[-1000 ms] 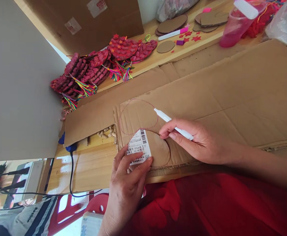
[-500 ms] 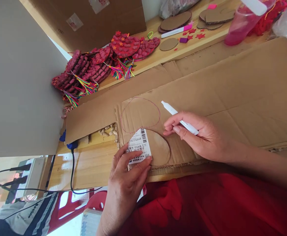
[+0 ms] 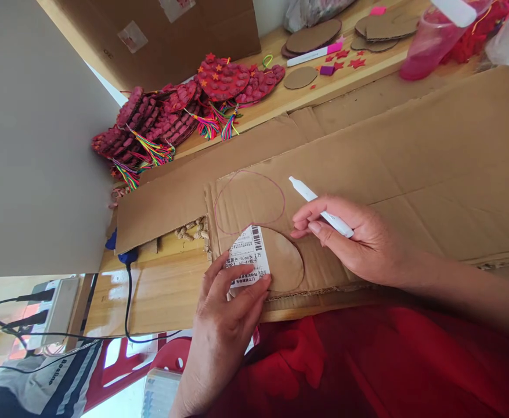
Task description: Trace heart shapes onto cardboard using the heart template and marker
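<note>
My right hand (image 3: 345, 238) holds a white marker (image 3: 304, 190) between thumb and fingers, its tip pointing up and left above the large cardboard sheet (image 3: 393, 162). Near the sheet's front edge lies an oval cardboard piece (image 3: 285, 261) with a white printed label (image 3: 251, 249) on its left part. My left hand (image 3: 230, 307) grips the labelled end of this piece, thumb and fingers on it. A thin reddish outline (image 3: 284, 200) is drawn on the sheet just behind the oval piece.
Decorated red pieces with tassels (image 3: 167, 116) are piled at the back left. Behind the sheet lie cut cardboard ovals (image 3: 313, 36), a pink-capped marker (image 3: 310, 56), red stars and a pink cup (image 3: 422, 52). Peanuts (image 3: 191, 230) and a black cable (image 3: 127, 302) are at the left.
The marker and my right hand have shifted very slightly to the right in the picture. Both hands keep their hold, and little else differs.
</note>
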Available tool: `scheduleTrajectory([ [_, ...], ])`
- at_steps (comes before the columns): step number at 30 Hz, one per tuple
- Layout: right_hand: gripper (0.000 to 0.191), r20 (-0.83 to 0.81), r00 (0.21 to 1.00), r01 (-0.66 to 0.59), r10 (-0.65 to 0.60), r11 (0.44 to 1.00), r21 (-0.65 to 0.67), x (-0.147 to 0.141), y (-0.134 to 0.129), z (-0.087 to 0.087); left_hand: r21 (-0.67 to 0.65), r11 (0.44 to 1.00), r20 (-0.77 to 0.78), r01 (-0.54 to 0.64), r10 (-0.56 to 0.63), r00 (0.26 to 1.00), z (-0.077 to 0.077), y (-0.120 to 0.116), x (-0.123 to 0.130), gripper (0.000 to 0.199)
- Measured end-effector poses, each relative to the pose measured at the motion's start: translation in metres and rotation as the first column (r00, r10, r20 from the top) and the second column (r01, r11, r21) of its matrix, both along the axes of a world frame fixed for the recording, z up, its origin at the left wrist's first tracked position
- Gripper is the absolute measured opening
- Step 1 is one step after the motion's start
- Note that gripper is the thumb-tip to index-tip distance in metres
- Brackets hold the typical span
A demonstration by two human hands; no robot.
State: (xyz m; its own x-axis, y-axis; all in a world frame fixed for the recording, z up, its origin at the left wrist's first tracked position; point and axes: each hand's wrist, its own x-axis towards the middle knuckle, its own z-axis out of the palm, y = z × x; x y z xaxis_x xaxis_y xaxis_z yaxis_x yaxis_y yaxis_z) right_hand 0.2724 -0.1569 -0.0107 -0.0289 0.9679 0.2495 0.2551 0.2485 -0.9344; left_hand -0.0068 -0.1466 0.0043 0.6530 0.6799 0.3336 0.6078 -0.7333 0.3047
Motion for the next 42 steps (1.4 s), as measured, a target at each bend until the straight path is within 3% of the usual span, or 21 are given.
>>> scheduleTrajectory([
  [24, 0.015, 0.101, 0.993, -0.066, 0.065, 0.998, 0.001, 0.0024, -0.0030, -0.0040, -0.053, 0.998, -0.011, -0.020, 0.019, 1.000, -0.0032, -0.0037, -0.0005, 0.033],
  [42, 0.015, 0.107, 0.992, -0.060, 0.060, 0.998, 0.001, 0.0026, -0.0032, -0.0048, -0.006, 1.000, 0.043, -0.010, 0.010, 0.999, -0.0043, -0.0030, 0.0023, 0.030],
])
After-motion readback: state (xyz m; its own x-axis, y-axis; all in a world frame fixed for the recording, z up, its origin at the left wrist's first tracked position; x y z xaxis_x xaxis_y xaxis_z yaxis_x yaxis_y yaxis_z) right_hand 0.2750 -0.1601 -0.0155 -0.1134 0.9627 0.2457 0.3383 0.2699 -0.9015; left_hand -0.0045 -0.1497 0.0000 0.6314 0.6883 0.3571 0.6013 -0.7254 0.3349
